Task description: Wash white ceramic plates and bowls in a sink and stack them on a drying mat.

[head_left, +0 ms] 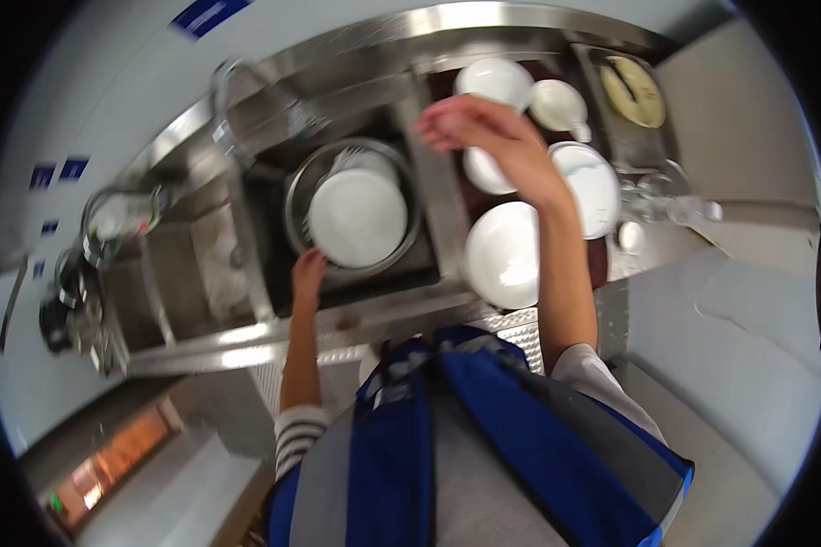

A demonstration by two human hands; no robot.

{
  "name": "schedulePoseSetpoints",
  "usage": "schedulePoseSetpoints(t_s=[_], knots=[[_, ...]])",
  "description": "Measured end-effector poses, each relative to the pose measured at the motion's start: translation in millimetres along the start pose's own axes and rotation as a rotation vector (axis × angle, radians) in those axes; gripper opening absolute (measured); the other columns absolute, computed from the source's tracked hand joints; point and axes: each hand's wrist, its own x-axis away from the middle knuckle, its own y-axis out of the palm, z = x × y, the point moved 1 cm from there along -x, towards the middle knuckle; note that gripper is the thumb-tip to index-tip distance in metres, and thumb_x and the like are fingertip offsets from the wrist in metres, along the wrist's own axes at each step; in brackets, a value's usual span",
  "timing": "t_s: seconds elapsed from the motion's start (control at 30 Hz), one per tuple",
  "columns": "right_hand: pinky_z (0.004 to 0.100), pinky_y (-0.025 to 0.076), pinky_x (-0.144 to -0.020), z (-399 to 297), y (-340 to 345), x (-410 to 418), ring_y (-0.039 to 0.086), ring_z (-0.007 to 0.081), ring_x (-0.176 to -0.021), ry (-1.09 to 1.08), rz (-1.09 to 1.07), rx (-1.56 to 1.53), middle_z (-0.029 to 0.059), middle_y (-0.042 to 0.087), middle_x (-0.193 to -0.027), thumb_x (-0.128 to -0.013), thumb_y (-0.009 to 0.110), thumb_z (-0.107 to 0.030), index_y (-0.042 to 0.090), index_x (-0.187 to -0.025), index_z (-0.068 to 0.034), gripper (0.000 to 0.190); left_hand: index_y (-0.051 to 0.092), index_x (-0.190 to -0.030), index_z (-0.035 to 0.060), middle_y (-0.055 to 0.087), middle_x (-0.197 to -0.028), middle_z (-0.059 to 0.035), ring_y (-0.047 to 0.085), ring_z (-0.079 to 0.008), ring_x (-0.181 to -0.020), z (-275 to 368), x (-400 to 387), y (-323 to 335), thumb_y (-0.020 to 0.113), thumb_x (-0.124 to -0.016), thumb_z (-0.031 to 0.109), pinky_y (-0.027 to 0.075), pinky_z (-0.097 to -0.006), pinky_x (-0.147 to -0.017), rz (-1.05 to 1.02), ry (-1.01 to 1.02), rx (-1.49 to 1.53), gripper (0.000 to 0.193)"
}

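Observation:
A round metal basin sits in the middle sink, with a white bowl or plate and other dishes in it. At the basin's lower left edge is my left hand; whether its fingers grip the rim or the dish cannot be told. My right hand is raised between the sink and the white dishes, fingers bent and blurred, with nothing seen in it. Below and around my right arm lie a large white bowl, a stack of white plates, a white bowl and a white spouted or handled cup.
Clear glasses stand at the right beside a small white dish. Behind them a metal tray holds a yellowish oval object. Faucets with coiled hoses or pipes rise at the back left. Another sink basin lies far left.

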Motion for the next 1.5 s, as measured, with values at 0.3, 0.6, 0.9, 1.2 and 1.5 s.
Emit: schedulePoseSetpoints(t_s=[0.3,0.6,0.9,1.2,1.5], knots=[[0.0392,0.041,-0.089,339.9,80.1,-3.7,0.046,0.0362,-0.109,0.276,0.217,1.565,0.0191,0.036,-0.126,-0.074,0.059,-0.023,0.039,-0.119,-0.003,0.053,0.041,-0.116,-0.0039,0.046,-0.115,-0.0255,0.047,-0.0383,-0.105,-20.9,-76.3,10.1,0.063,-0.068,0.017,0.038,-0.0401,-0.090,0.174,0.316,-0.870,0.057],[0.0432,0.047,-0.075,339.0,54.6,-5.8,0.058,0.0375,-0.081,0.669,0.346,1.123,0.0181,0.054,-0.104,-0.078,0.058,-0.023,0.055,-0.097,-0.003,0.028,0.052,-0.096,-0.0080,0.059,-0.091,-0.0226,0.058,-0.0385,-0.085,-93.9,-143.5,11.4,0.054,-0.069,0.009,0.046,-0.0411,-0.076,0.032,0.028,-0.722,0.032],[0.0403,0.049,-0.066,264.5,108.0,-22.9,0.060,0.0313,-0.076,0.351,0.339,1.356,0.0052,0.058,-0.100,-0.080,0.052,-0.010,0.057,-0.098,-0.009,0.019,0.052,-0.098,-0.0064,0.058,-0.091,-0.0158,0.061,-0.0242,-0.075,-73.0,-132.7,21.4,0.057,-0.069,0.006,0.048,-0.0305,-0.064,-0.150,-0.083,-0.322,0.032],[0.0373,0.047,-0.057,182.6,122.4,-43.5,0.059,0.0296,-0.066,0.053,0.511,1.282,0.0069,0.061,-0.088,-0.078,0.055,-0.011,0.060,-0.091,-0.009,0.014,0.040,-0.121,0.0028,0.048,-0.119,-0.0075,0.045,-0.0211,-0.112,-11.9,-97.1,18.3,0.061,-0.079,0.014,0.038,-0.0364,-0.092,-0.519,-0.226,0.427,0.048],[0.0422,0.044,-0.070,185.5,117.8,-80.4,0.056,0.0344,-0.080,-0.134,0.558,1.160,0.0200,0.057,-0.092,-0.080,0.057,-0.018,0.053,-0.100,-0.003,0.025,0.041,-0.121,0.0034,0.048,-0.119,-0.0110,0.050,-0.0242,-0.107,23.5,-76.9,-21.8,0.056,-0.077,-0.002,0.046,-0.0375,-0.087,-0.484,-0.124,0.771,0.047]])
